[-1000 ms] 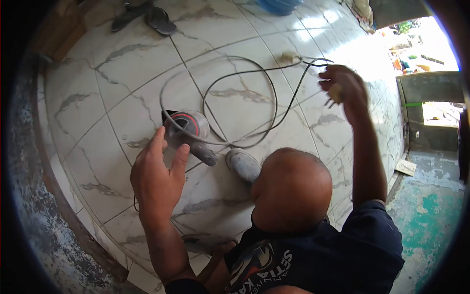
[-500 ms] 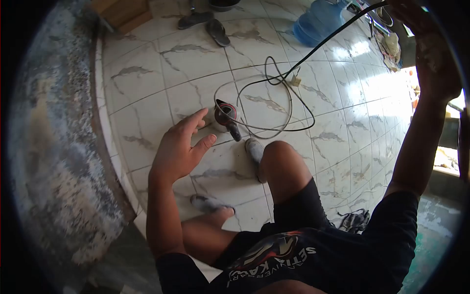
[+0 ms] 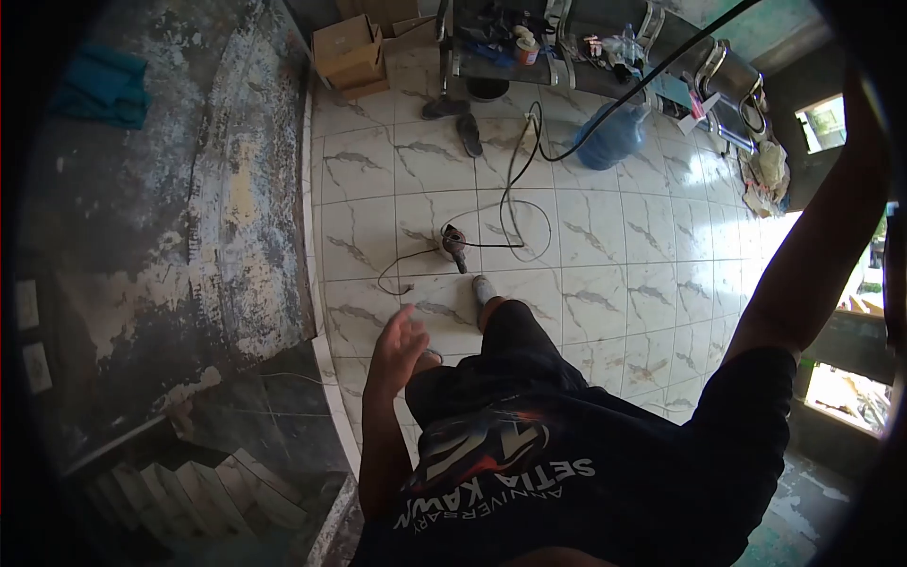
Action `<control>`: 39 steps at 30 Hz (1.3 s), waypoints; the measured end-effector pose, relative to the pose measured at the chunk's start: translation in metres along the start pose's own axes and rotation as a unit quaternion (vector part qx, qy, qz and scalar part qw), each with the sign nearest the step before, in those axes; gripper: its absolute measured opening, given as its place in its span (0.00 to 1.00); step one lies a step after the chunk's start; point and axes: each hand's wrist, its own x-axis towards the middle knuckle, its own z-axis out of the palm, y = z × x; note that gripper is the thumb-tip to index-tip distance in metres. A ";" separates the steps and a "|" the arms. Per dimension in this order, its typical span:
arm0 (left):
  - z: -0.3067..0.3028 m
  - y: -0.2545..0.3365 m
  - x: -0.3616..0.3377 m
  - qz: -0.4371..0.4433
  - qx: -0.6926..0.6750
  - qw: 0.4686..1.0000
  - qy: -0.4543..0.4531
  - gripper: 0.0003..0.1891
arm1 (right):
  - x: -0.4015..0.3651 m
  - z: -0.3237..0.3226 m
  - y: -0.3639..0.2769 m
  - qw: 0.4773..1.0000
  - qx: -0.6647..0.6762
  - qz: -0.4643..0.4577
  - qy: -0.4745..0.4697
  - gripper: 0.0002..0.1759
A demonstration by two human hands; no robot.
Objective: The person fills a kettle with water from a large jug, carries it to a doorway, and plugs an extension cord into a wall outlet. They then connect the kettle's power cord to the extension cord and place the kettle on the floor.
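Observation:
I stand over a tiled floor [image 3: 605, 227]. My left hand [image 3: 397, 345] hangs at thigh height with fingers apart and holds nothing. My right arm [image 3: 812, 255] is raised toward the upper right, and its hand is lost past the dark edge of the picture. A black cable [image 3: 652, 71] slants down from the top right to the floor and runs in loops [image 3: 515, 213] to a power tool with a red-ringed round head [image 3: 453, 241], which lies on the tiles just beyond my shoe [image 3: 484, 288].
A weathered wall [image 3: 217, 198] stands on the left, with steps [image 3: 189, 491] below it. At the far end are a cardboard box [image 3: 350, 52], a sandal [image 3: 470, 132], a blue water jug [image 3: 609, 132] and a cluttered shelf [image 3: 567, 42]. Bright openings lie on the right.
I have risen from a crouch, so the floor and tool look much farther away. My left hand pulled back from the tool. My right arm rose higher with the cable.

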 end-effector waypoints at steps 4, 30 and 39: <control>0.074 0.065 0.109 0.095 0.047 0.994 0.028 0.50 | 0.021 0.005 0.005 0.999 0.040 0.008 -0.016 0.37; 0.065 0.306 0.200 0.242 0.074 0.960 -0.118 0.54 | 0.008 0.081 0.071 0.953 0.195 0.122 -0.199 0.27; -0.010 0.325 0.190 0.185 0.217 0.958 0.036 0.23 | 0.011 0.125 0.050 0.857 0.349 0.133 -0.356 0.28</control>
